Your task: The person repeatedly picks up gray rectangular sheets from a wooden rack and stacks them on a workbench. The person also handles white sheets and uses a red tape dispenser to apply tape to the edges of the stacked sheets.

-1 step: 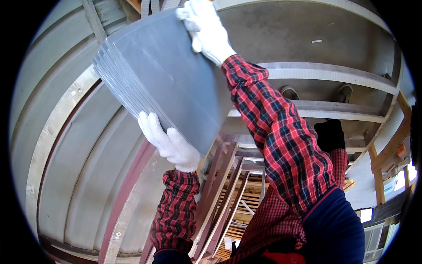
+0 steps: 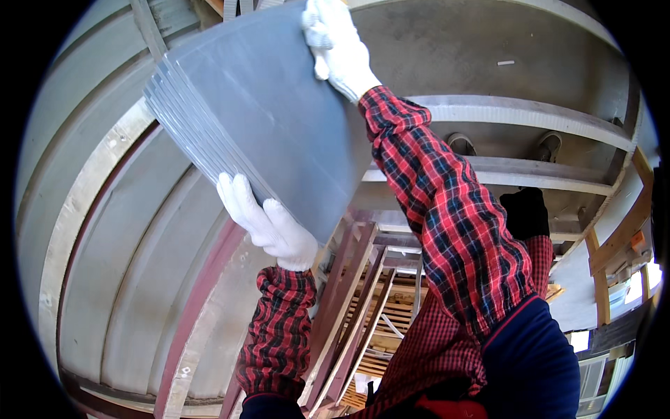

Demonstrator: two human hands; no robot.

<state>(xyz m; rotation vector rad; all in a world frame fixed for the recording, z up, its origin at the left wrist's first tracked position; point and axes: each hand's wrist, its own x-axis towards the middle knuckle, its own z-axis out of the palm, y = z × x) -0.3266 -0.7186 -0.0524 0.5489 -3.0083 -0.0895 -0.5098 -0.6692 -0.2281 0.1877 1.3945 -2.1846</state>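
A fanned stack of flat, dark grey sheets with layered edges is held up in front of me, tilted. In a white glove, my left hand grips the near left side, its fingers over the layered edges and its thumb on the top face. My right hand, also gloved in white, is closed on the far right edge, and part of its grip is hidden behind the sheets. Both forearms are in red and black checked sleeves.
Pale curved-looking panels with a dark red beam lie to the left. On the right, light metal rails cross above a grey floor. A pair of shoes shows between the rails. Wooden slats and upright frame bars sit below.
My right hand has shifted slightly right along the stack's far edge. The stack has tilted a little, while my left hand stays almost in place.
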